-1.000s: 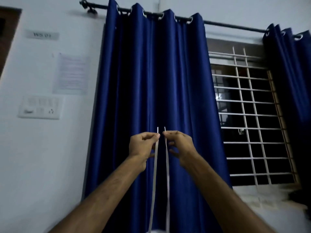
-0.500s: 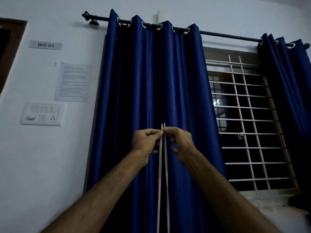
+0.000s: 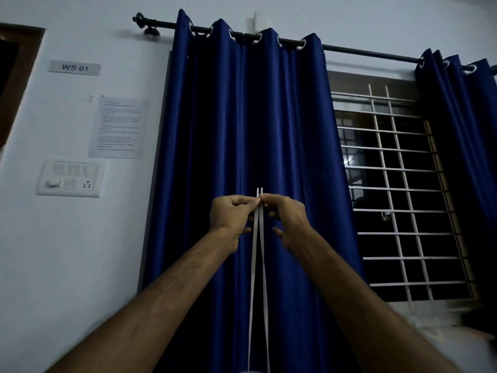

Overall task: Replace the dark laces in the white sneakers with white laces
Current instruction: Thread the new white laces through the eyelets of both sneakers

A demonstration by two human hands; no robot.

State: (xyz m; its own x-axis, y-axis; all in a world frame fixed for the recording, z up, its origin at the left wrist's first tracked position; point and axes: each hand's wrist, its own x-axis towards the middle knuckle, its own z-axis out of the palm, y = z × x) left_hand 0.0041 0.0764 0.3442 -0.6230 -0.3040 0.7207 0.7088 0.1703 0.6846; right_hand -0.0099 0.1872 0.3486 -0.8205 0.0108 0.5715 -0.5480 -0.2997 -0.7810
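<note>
My left hand [image 3: 231, 214] and right hand [image 3: 287, 219] pinch the white lace [image 3: 255, 265], seemingly light and limp, just below its stiffer tips, before the curtain [image 3: 242, 117].

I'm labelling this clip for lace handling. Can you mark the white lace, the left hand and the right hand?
white lace [image 3: 253, 278]: head view, on the left strand below the hands.
left hand [image 3: 230, 215]: head view, on the back of the hand.
right hand [image 3: 289, 216]: head view, on the back of the hand.
</note>
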